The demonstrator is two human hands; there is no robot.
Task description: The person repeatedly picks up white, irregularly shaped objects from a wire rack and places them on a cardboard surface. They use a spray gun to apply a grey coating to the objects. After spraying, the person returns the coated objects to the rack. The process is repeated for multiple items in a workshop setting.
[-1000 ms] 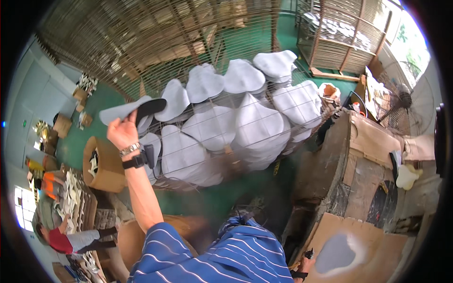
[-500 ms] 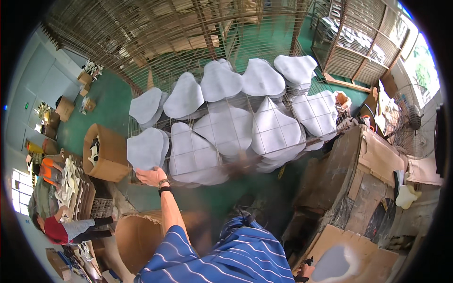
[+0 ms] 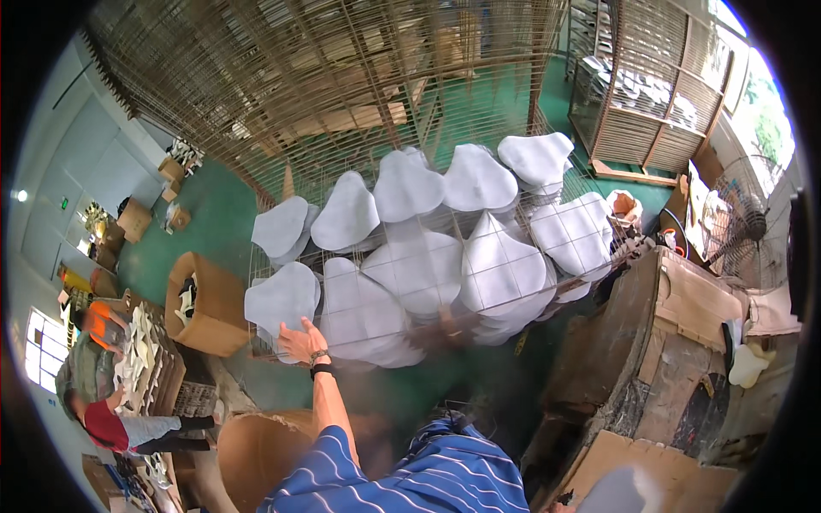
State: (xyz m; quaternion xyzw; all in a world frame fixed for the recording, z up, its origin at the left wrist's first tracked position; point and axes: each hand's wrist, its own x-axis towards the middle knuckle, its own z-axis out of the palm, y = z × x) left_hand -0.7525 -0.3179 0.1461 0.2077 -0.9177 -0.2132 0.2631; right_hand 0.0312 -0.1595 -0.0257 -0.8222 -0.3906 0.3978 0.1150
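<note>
My left hand is at the near left corner of a wire rack. Its fingers are spread and hold nothing, with their tips over the near edge of a smooth, light grey, rounded cut-out sheet. I cannot tell whether they touch it. Several similar grey sheets lie in two rows on the rack, overlapping others on levels below, including a broad sheet in the middle. Only a sliver of my right hand shows at the lower edge, its fingers hidden, beside a blurred grey sheet over cardboard.
Many wire shelves rise behind the sheets. A large cardboard box stands left, and patched cardboard fills the right near a fan. At far left a person in a red top stands by stacked pale pieces.
My left hand's fingers have spread apart, and the hand sits slightly further right along the near sheet's edge. The whole view has shifted, so the rack appears lower. My right hand has mostly left view.
</note>
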